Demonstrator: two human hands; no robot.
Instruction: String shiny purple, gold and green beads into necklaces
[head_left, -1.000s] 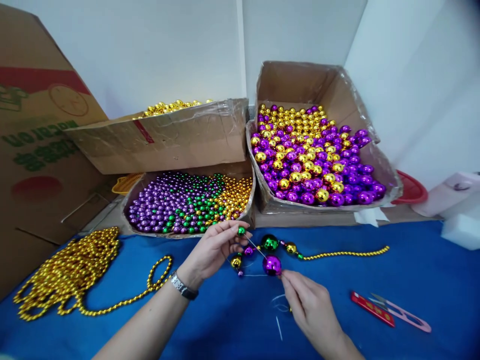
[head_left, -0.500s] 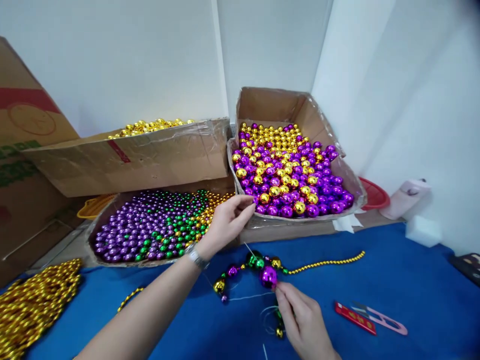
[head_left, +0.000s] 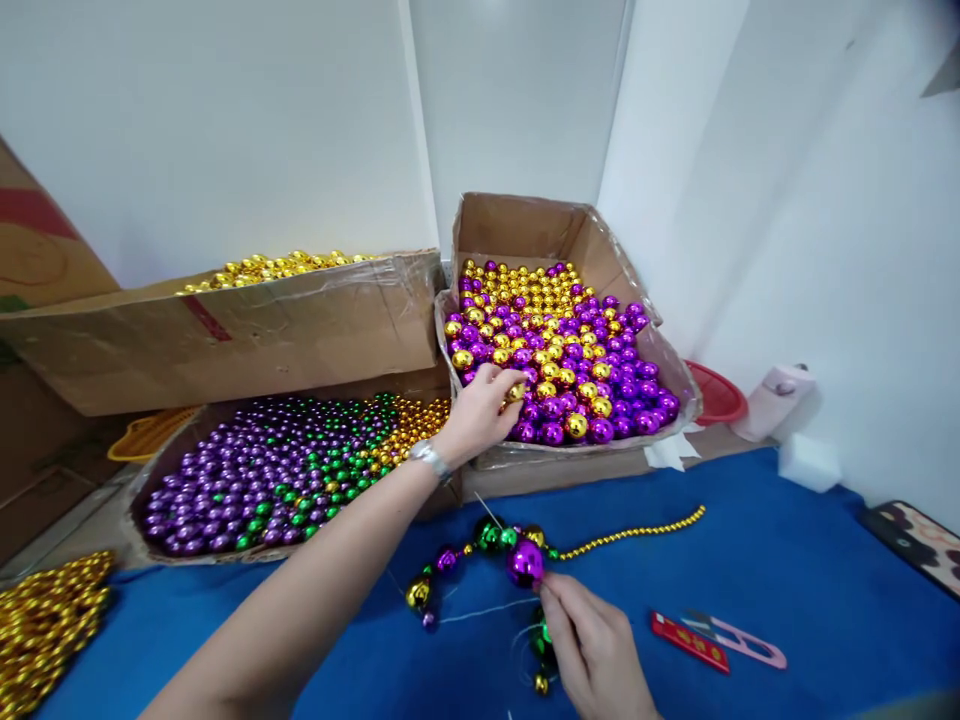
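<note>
My left hand [head_left: 487, 405], with a watch on its wrist, is in the front left corner of the cardboard box of large purple and gold beads [head_left: 686, 400]. Its thumb and fingers close around a shiny gold bead [head_left: 515, 392]. Lower down, my right hand [head_left: 596, 645] pinches at the bottom edge of a big purple bead [head_left: 525, 563] on a beaded strand. Green beads [head_left: 489, 535], smaller purple ones and gold ones sit along that strand, and a thin needle [head_left: 487, 508] sticks up beside them. White thread [head_left: 491, 608] trails over the blue cloth.
Small purple, green and gold beads [head_left: 225, 480] fill a low box at left, under a carton [head_left: 300, 345] of gold beads. Gold bead strings [head_left: 56, 625] lie front left. At right are pink thread snips [head_left: 750, 642], a red packet [head_left: 690, 642], a white block [head_left: 810, 462] and a phone [head_left: 919, 545].
My left hand has moved from the box's front edge in among the large beads and closed on a gold one. My right hand keeps its pinch by the purple bead. The view has shifted right.
</note>
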